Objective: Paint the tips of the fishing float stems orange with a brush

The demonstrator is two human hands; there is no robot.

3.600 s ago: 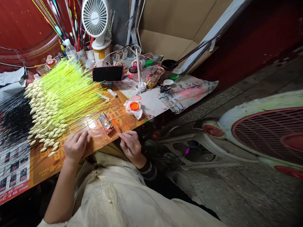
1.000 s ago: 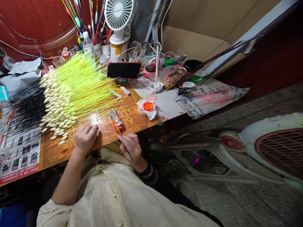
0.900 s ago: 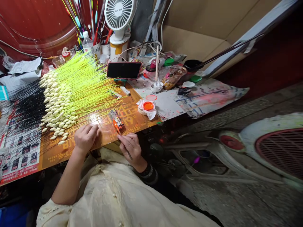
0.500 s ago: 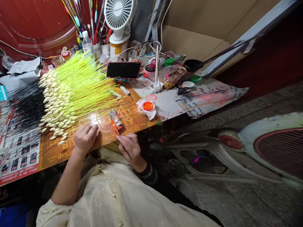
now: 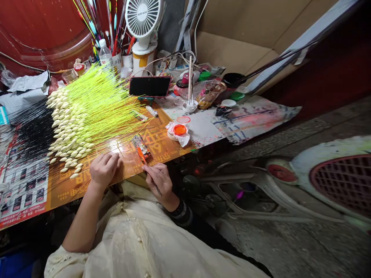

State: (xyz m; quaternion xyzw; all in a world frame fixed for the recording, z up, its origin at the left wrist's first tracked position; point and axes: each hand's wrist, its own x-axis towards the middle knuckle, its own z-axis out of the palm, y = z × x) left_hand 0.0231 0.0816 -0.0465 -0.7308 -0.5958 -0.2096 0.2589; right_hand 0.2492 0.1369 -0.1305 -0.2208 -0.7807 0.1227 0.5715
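Observation:
My right hand (image 5: 159,180) pinches a thin paintbrush (image 5: 158,190), its dark handle end sticking out below the fingers. The brush's front end reaches an orange-smeared small block (image 5: 142,148) on the table. Beside it, my left hand (image 5: 102,169) rests at the table edge with fingers curled together; whatever they hold, if anything, is too thin or hidden to make out. Left of that hand lies a big bundle of fishing floats (image 5: 65,131), with cream bodies, bright yellow tips and black stems. An open pot of orange paint (image 5: 180,130) sits on crumpled tissue to the right.
A phone (image 5: 150,86) stands propped behind the block. Further back are a white fan (image 5: 143,17), a plastic bottle (image 5: 104,53) and brushes in cups. Paint pots and a stained cloth (image 5: 255,119) occupy the right side. A pale fan-like appliance (image 5: 342,173) stands low at right.
The view has shifted very slightly, so the table things appear a little further left. Both hands keep nearly the same pose, and the brush stays at the block.

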